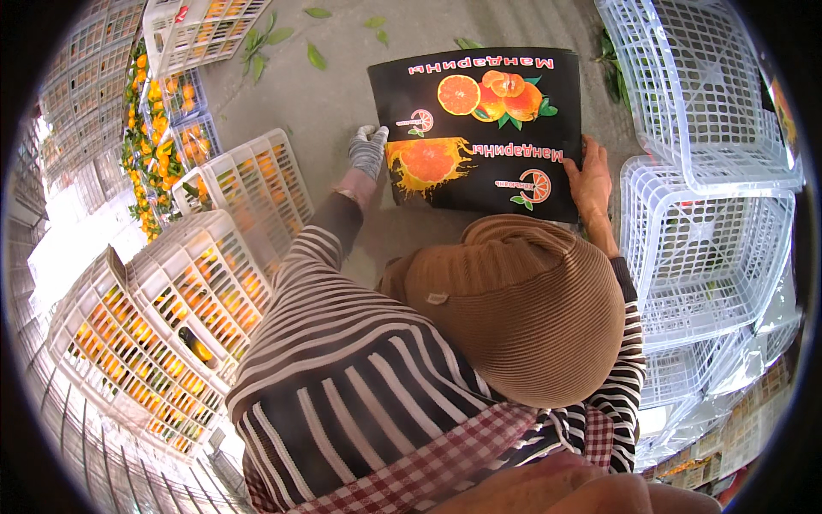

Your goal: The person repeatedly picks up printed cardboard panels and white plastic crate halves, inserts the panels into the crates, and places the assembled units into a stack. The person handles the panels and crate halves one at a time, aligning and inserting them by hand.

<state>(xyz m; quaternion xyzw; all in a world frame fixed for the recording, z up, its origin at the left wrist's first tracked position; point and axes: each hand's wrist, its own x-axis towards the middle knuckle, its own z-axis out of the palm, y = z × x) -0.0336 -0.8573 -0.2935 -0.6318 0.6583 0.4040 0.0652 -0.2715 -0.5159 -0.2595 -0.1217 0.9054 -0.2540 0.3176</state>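
A black cardboard carton [479, 133], printed with orange citrus fruit and upside-down lettering, lies ahead of me over the grey floor. I cannot tell whether it is folded flat. My left hand [368, 152], in a pale grey glove, closes on its left edge with curled fingers. Bare, my right hand [589, 180] grips the right edge, thumb and fingers partly over the printed face. Both arms wear black-and-white striped sleeves. Between them, a rounded brown ribbed cloth shape [522, 317] hides part of the right arm and the floor.
White plastic crates [184, 300] of orange fruit stand at left, with loose leafy fruit [158, 146] behind. Another fruit crate [201, 34] is at the far left. Clear plastic crates [706, 248] are stacked at right. Green leaves [315, 56] litter the floor beyond the carton.
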